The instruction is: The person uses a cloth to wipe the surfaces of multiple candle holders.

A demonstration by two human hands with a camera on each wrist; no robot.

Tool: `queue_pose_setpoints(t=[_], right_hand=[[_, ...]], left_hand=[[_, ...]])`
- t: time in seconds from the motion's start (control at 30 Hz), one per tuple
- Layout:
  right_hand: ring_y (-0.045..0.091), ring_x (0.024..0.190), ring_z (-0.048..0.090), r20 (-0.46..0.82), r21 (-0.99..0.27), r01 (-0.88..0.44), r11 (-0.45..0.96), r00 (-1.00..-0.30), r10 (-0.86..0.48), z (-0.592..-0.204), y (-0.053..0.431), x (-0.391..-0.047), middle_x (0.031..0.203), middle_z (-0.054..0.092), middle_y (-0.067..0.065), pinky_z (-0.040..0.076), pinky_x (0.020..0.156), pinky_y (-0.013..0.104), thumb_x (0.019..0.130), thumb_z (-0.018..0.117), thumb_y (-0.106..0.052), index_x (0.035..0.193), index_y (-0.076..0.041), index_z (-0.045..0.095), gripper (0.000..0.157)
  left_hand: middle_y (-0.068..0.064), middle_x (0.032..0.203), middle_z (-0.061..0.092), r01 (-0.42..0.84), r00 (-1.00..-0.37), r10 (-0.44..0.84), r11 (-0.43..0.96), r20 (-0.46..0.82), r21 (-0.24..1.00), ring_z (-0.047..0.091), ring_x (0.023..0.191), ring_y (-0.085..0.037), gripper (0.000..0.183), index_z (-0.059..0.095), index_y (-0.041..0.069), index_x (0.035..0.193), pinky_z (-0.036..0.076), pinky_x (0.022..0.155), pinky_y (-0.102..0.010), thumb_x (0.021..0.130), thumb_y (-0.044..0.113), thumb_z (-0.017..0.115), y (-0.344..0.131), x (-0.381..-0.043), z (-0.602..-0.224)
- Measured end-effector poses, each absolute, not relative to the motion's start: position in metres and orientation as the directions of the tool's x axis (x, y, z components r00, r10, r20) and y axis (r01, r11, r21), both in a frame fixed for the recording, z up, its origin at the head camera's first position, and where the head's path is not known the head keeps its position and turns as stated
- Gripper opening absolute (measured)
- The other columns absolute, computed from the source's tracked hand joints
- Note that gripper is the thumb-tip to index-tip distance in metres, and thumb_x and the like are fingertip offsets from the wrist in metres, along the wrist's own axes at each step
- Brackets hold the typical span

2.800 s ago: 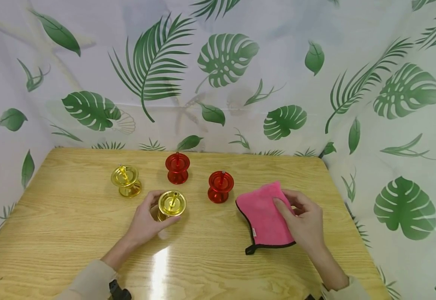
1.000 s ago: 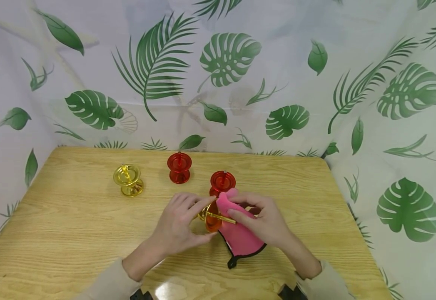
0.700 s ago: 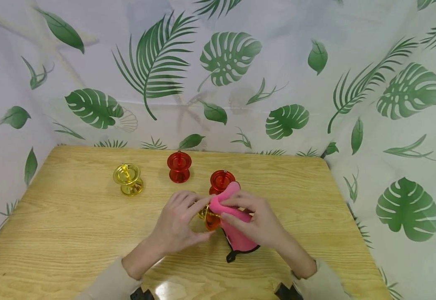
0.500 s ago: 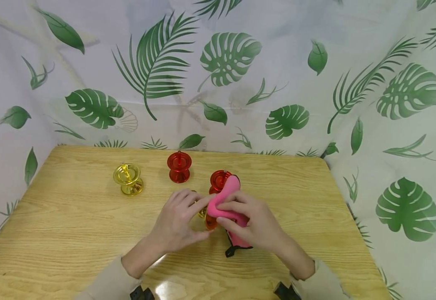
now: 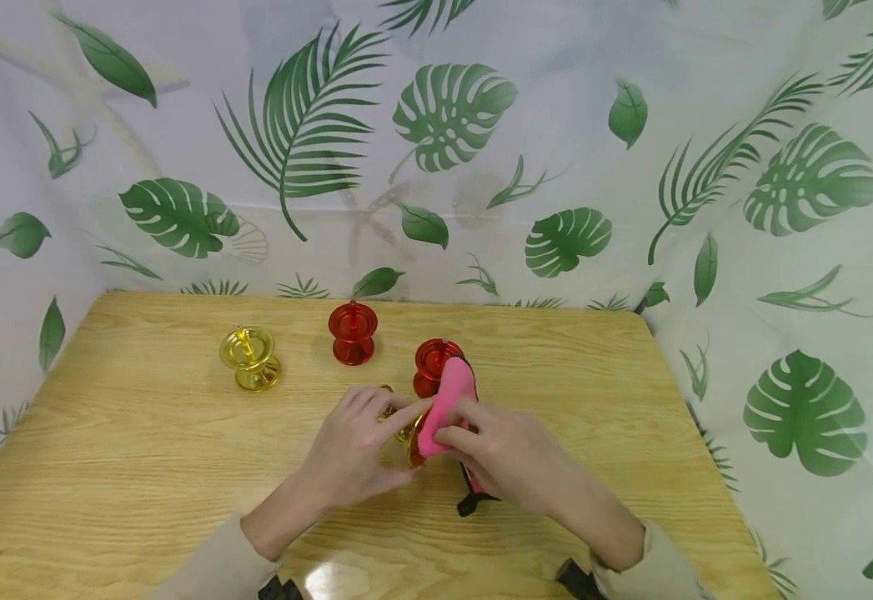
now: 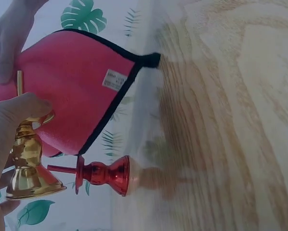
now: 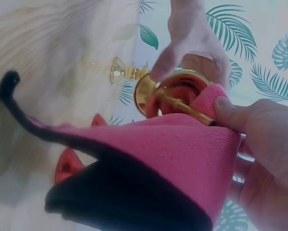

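On my feeds, the held gold candle holder (image 6: 27,154) is tipped onto its side above the table (image 5: 143,467), its dish facing the right hand (image 5: 514,458). I see it lying between the thumb and fingers of the left hand (image 5: 357,450), which grip it about the rim; the stem and flared foot point back toward that palm. The central tube (image 7: 189,108) runs out from the dish to the right thumb. There the right thumb and fingers pinch the pink cloth (image 6: 62,86), and I can make out one fold against the inside of the dish. The cloth's black-trimmed edge and loop hang below the held holder. Measured from that holder, I have one red candle holder (image 5: 430,360) standing just beyond it, a second red candle holder (image 5: 353,333) farther beyond and to the left, and another gold candle holder (image 5: 258,375) upright, well to the left.
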State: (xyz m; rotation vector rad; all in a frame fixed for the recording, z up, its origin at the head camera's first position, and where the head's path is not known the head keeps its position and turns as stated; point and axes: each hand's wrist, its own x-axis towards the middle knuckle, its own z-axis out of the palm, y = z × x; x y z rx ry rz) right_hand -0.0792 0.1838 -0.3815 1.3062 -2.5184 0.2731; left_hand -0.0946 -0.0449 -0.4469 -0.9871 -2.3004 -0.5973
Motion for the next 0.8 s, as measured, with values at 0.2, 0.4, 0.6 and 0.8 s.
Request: queue_pose_setpoints(t=[0.2,0.4,0.6,0.8], right_hand=[[0.004,0.067,0.054,0.358,-0.064,-0.828,0.557,-0.54,-0.762,-0.378,0.194,-0.075,0.094,0.061,-0.006,0.047,0.059,0.015,0.082,0.077,-0.014,0.101,-0.022,0.07,0.022],[0.002,0.064,0.053,0.395,-0.138,-0.837,0.53,-0.537,-0.746,-0.379,0.202,-0.074,0.093,0.06,-0.007,0.042,0.057,0.009,0.084,0.074,-0.013,0.101,-0.02,0.071,0.018],[0.002,0.068,0.058,0.429,-0.142,-0.824,0.549,-0.551,-0.716,-0.382,0.196,-0.075,0.098,0.063,-0.006,0.047,0.059,0.012,0.085,0.074,-0.021,0.102,-0.019,0.073,0.017],[0.007,0.082,0.062,0.432,-0.108,-0.801,0.589,-0.571,-0.698,-0.39,0.187,-0.08,0.105,0.065,-0.004,0.053,0.067,0.019,0.083,0.076,-0.024,0.106,-0.018,0.073,0.024]], left_hand=[[0.001,0.107,0.066,0.744,-0.573,0.495,0.649,0.652,0.161,0.059,0.096,-0.019,0.078,0.062,0.021,0.129,0.046,0.095,-0.043,0.059,0.045,0.087,-0.051,-0.094,-0.449],[0.001,0.106,0.066,0.743,-0.565,0.495,0.653,0.66,0.147,0.059,0.096,-0.02,0.078,0.061,0.02,0.13,0.047,0.093,-0.041,0.06,0.044,0.086,-0.052,-0.093,-0.447],[0.002,0.105,0.067,0.754,-0.545,0.495,0.643,0.676,0.137,0.059,0.094,-0.019,0.081,0.06,0.021,0.131,0.047,0.093,-0.04,0.059,0.045,0.087,-0.045,-0.092,-0.444],[0.002,0.101,0.066,0.746,-0.534,0.484,0.655,0.693,0.118,0.059,0.092,-0.018,0.078,0.063,0.019,0.128,0.047,0.093,-0.04,0.059,0.047,0.088,-0.035,-0.093,-0.442]])
